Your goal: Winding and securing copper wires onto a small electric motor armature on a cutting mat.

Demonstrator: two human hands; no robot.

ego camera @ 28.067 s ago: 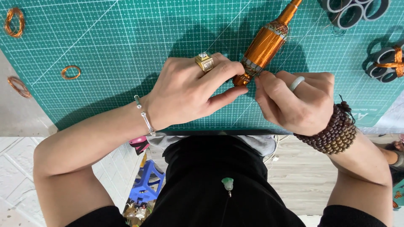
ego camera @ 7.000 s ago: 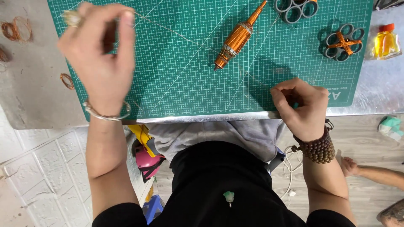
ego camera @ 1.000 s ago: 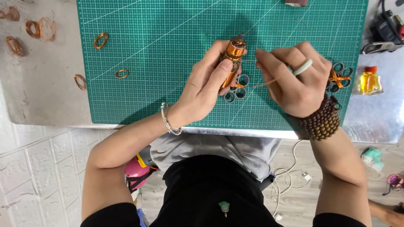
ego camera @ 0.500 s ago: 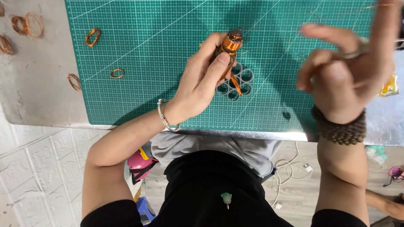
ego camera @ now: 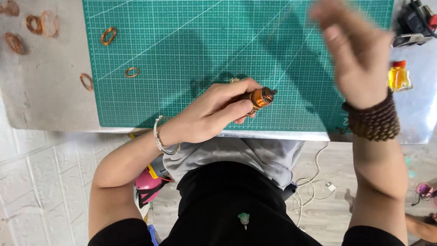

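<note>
Head view: left hand (ego camera: pixel 207 114) around copper-wound spool (ego camera: pixel 260 97); yellow-filled bottle (ego camera: pixel 398 76) aside.

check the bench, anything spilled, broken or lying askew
Nothing stands out. The left hand grips a copper-wound spool over the green mat. Wire rings lie scattered on and left of the mat, and a small yellow bottle stands upright. The right hand is blurred above the mat.

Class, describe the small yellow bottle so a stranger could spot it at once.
Start at the green cutting mat and go off its right edge onto the grey table. The bottle stands there beside the raised right hand. It alone is clear yellow with a red cap.
</note>
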